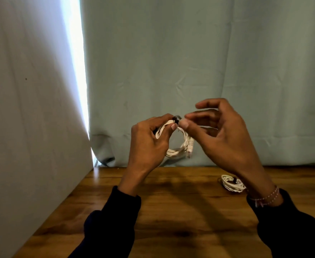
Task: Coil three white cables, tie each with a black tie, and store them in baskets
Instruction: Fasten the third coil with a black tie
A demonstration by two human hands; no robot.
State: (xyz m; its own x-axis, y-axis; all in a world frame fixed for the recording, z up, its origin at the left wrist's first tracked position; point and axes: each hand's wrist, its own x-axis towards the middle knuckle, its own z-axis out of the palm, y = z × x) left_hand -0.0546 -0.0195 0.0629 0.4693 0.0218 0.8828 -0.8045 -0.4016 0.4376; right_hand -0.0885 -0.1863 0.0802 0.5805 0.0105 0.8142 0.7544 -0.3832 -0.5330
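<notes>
Head view: we see both hands raised above the table (pixel 171 211).
Left hand (pixel 149 140): we see it gripping the coil (pixel 181 146), fingers curled round its top.
Right hand (pixel 220 135): thumb and forefinger pinching the tie (pixel 177 119) on the coil, other fingers spread.
Coil: in the air, plug dangling.
Second coil (pixel 231 183): tied, lying on the table by our right wrist.

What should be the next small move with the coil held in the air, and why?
Probably finish wrapping the black tie around the coiled cable and close it. The left hand grips the coil above the table, and the right hand pinches the tie's end.
</notes>
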